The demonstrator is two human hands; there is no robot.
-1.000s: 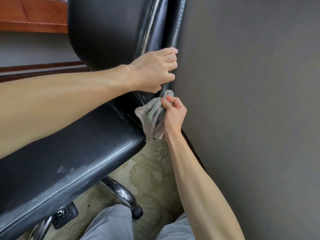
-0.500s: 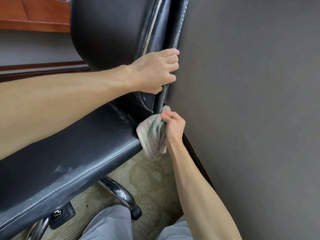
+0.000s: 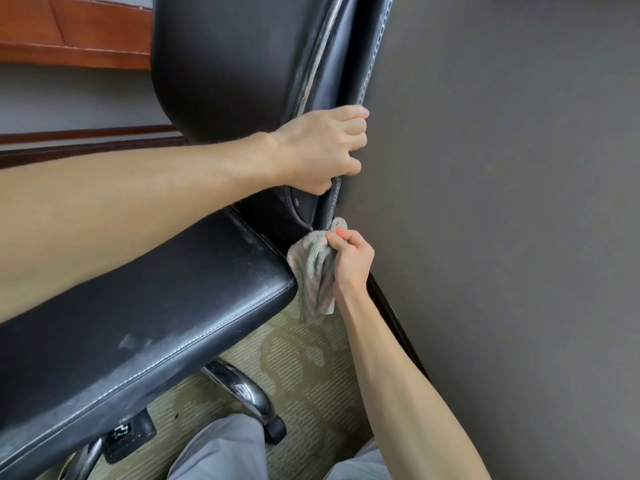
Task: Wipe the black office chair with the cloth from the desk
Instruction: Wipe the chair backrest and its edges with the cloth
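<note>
- your left grip (image 3: 322,150) curls round the stitched side edge of the chair (image 3: 138,323) back and holds it. the hold looks meant to steady the swivel chair and draw that edge off the wall (image 3: 502,202).
- your right grip (image 3: 349,261) pinches the cloth (image 3: 313,275) near its top. the upper fold presses on the lower end of the same edge, just below the left grip.
- the rest of the cloth hangs loose beside the seat's corner, above the carpet (image 3: 304,358).
- the cloth is bunched small, likely so it fits the narrow gap between chair and wall.
- the chair stands close to the wall, with a chrome leg (image 3: 242,386) and caster showing under the seat.
- pale dust streaks mark the seat and the back's piping, so much of the wiping seems left to do.
- no container is in view: no bucket, bin or bottle. only your two grips hold anything.
- the hanging tail could brush the carpet and pick up grit, so it may pay to gather it.
</note>
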